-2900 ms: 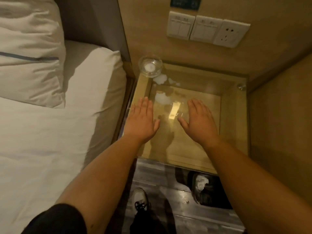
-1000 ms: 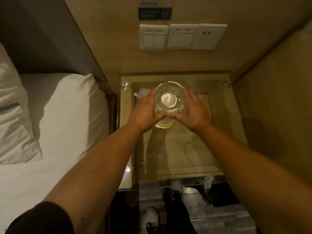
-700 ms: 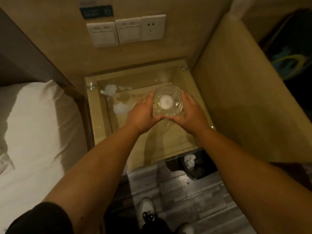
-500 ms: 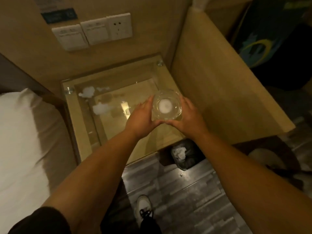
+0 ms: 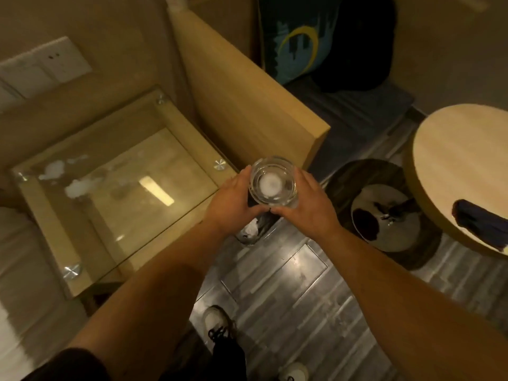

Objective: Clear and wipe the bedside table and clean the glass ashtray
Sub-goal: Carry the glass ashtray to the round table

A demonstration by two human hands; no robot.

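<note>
Both hands, left hand and right hand, cup the glass ashtray between them. It has left the worktop and now hangs over the floor bin, likely for tipping out. White smears remain on the glass, unwiped.

Worn on the head, looking steeply down from above, close over the forearms. Faces the grey floor just right of the glass-topped bedside table, with a wooden partition beyond it and a round table further right.
</note>
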